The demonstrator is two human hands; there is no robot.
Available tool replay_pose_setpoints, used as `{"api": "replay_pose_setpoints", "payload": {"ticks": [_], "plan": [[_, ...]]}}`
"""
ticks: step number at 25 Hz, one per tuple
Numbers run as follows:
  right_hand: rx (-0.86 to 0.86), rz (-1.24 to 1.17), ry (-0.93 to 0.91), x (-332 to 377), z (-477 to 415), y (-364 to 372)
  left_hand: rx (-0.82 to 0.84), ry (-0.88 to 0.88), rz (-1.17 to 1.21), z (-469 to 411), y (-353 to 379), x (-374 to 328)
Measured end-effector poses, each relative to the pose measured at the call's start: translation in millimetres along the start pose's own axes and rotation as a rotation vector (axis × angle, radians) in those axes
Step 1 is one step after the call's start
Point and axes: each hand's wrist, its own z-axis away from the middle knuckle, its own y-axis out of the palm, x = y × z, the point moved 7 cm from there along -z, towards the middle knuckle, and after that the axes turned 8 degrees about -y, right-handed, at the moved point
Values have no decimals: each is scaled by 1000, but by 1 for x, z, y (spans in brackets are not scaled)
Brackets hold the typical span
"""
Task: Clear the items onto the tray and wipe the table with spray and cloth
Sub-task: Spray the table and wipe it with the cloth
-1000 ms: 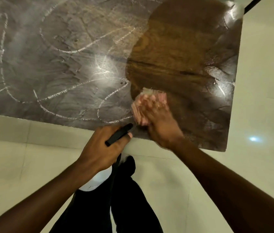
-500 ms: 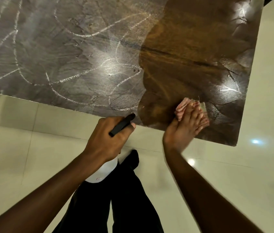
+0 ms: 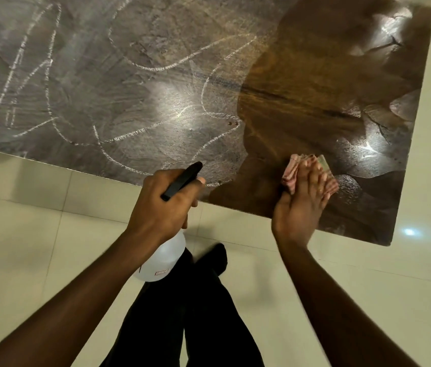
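The right hand [image 3: 301, 205] is lying flat with its fingers straight and close together, pressing a folded pink cloth [image 3: 291, 172] down onto the table [image 3: 156, 75]. The cloth is sticking out past the fingertips and along their left side. The wrist is hanging just off the table's near edge, and the forearm is reaching in from the lower right. Under and around this hand the tabletop is showing dark, glossy brown.

To its left, apart from it, the left hand [image 3: 161, 207] is curling round the neck of a spray bottle [image 3: 165, 258]. The black spray head [image 3: 182, 178] is poking out above the knuckles toward the table, and the white body is hanging below the palm, over the pale floor [image 3: 24, 234]. Whether this hand is touching the table edge cannot be told.

Beyond the left knuckles, white chalk lines [image 3: 140, 133] are looping across the dull grey part of the top. Below both wrists the person's dark trousers [image 3: 182, 313] are showing.
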Motion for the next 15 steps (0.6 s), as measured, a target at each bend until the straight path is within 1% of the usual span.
{"api": "replay_pose_setpoints", "payload": {"ticks": [1,2,3,4,5,6,7,8,9,10,11,13,14,15], "plan": [[-3,-25,68,20,3,10,0,-6,-4,-4,-1,-1],[34,-11,22,45,9,23,4,-8,-5,-7,0,-2],[94,26,-122,72,20,37,6,-2,-10,-9,0,-4],[178,59,-330,98,33,49,1,11,-20,-12,0,-8],[273,90,-578,116,47,59,-10,19,-26,-15,-2,-11],[364,126,-818,123,54,63,-20,19,-19,-18,-5,-13],[438,166,-1015,119,49,61,-22,15,0,-20,-9,-13],[479,218,-1133,109,36,55,-16,9,21,-23,-12,-12],[481,268,-1144,96,18,46,-9,3,32,-25,-16,-11],[450,287,-1044,81,-6,37,-1,-1,30,-27,-19,-10],[394,260,-858,65,-31,26,4,0,22,-29,-22,-9],[221,116,-422,46,-71,5,11,10,8,-33,-30,-10],[148,48,-239,48,-78,6,15,11,11,-36,-34,-10],[103,7,-106,60,-76,13,19,11,17,-39,-37,-11]]}}
